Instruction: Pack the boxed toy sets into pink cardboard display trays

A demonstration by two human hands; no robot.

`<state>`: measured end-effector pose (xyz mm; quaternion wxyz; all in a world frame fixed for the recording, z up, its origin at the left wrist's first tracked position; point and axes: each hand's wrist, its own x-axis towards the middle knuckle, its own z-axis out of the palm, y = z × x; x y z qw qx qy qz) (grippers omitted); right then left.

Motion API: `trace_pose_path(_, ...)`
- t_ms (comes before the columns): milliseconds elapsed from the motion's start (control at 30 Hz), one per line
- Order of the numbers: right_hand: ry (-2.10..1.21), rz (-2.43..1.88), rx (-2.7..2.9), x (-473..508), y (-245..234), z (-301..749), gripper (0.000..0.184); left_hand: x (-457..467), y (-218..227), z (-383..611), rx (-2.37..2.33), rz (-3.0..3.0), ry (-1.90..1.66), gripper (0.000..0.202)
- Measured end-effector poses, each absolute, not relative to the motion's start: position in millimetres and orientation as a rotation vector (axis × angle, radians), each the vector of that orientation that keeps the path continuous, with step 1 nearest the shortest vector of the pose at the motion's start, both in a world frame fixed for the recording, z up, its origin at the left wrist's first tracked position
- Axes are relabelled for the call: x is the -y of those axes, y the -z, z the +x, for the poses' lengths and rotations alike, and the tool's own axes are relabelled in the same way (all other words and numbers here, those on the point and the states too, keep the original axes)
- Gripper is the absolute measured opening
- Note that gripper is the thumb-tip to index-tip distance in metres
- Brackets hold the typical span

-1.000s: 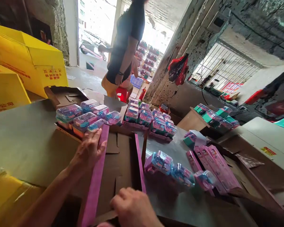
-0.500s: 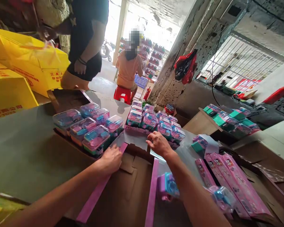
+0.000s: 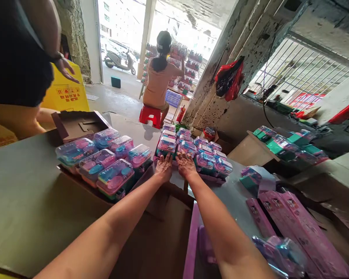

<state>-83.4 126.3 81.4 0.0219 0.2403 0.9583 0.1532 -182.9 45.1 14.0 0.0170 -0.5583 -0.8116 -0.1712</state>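
Observation:
Side by side ahead of me, my left hand and my right hand have their fingers curled at the near edge of a cardboard tray. Two rows of clear-lidded plastic cases in pink, blue and green fill it. The fingertips are partly hidden against the front cases. Below my forearms is a brown open carton with a pink rim, its near part under my arms. A second tray of lidded cases stands left of my left hand. Another group of cases sits just right of my right hand.
Folded pink cartons and loose cases lie at the right. An open box stands at the table's far left. Beside it is a standing person; another person sits on a red stool farther off.
Both hands have moved forward from the open carton to the filled tray's near edge and drawn closer together. The standing person has shifted left.

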Motion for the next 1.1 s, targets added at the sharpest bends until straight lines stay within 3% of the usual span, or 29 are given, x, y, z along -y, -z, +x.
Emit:
trace_pose_path(300, -0.683, 0.541, -2.902, -166, -75, -107, 0.044, -70, -21, -217, 2.183, -1.563, 0.773, 0.066)
trace_pose_path(533, -0.630, 0.524, -2.914, -177, -61, -110, 0.051, -100, -35, -248, 2.241, -1.582, 0.916, 0.053)
trace_pose_path(933, -0.599, 0.504, -2.854, -172, -59, -119, 0.052, -103, -22, -243, 2.277, -1.395, 1.061, 0.054)
trace_pose_path(1100, -0.391, 0.462, -2.895, -173, -71, -113, 0.051, -106, -19, -242, 2.289, -1.462, 1.030, 0.052)
